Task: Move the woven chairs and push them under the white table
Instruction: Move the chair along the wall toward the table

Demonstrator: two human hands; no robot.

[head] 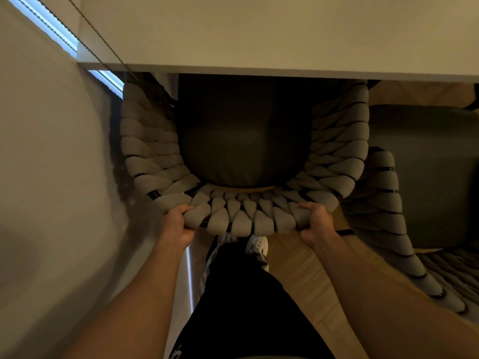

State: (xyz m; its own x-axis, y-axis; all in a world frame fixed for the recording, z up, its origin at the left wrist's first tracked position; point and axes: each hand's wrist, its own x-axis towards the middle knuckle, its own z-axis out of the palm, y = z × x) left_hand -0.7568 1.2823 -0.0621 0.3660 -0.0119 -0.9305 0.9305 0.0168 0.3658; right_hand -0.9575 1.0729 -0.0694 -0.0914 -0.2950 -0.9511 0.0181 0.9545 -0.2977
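Spanning the top, the white counter (259, 35) is seen with the woven chair (155, 156) partly tucked beneath it. Its curved back rim is gripped by the left hand (178, 224) and right hand (315, 221).

The white table (259, 35) edge hangs over the front of the woven chair (243, 216), closing the way above its seat. A wall (51, 164) stands just beside the chair on the left; a second chair (388, 216) crowds its right side. Open floor (305, 268) lies behind.
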